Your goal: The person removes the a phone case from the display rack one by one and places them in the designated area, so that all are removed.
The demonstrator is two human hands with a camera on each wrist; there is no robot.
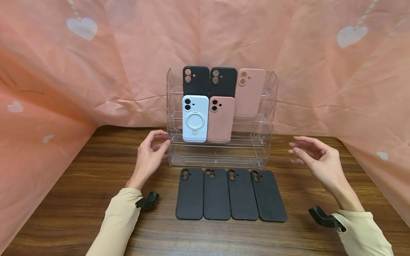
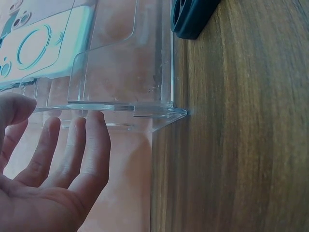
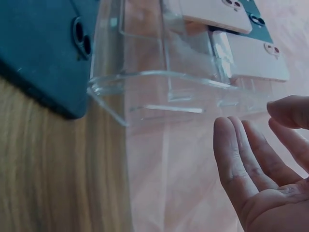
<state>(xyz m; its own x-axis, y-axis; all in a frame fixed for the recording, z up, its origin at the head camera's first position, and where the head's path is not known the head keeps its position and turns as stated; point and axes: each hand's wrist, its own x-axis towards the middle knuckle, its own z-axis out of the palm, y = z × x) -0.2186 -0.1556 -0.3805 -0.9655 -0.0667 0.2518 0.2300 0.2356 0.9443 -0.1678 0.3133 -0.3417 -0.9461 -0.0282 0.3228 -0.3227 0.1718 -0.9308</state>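
Observation:
A clear tiered display stand [image 1: 205, 163] rises at the back of the table. Its top row bears two black phone cases [image 1: 199, 87] and a pink phone case [image 1: 250, 97]. Lower down lean a white phone case with a ring [image 1: 200, 134] and another pink phone case [image 1: 221, 122]. Beside the stand's left wall, my left hand [image 1: 150, 151] has its fingers loosely bent, fingertips touching or very near the edge. My right hand [image 1: 320, 161] hovers apart from the right wall, fingers relaxed, holding nothing. Several black phone cases [image 1: 217, 199] lie side by side before the stand.
The brown wooden table [image 1: 153, 234] carries everything. A pink cloth with white hearts [image 1: 128, 53] hangs behind and at both sides. Black wrist mounts [image 1: 148, 201] sit at both sleeve cuffs.

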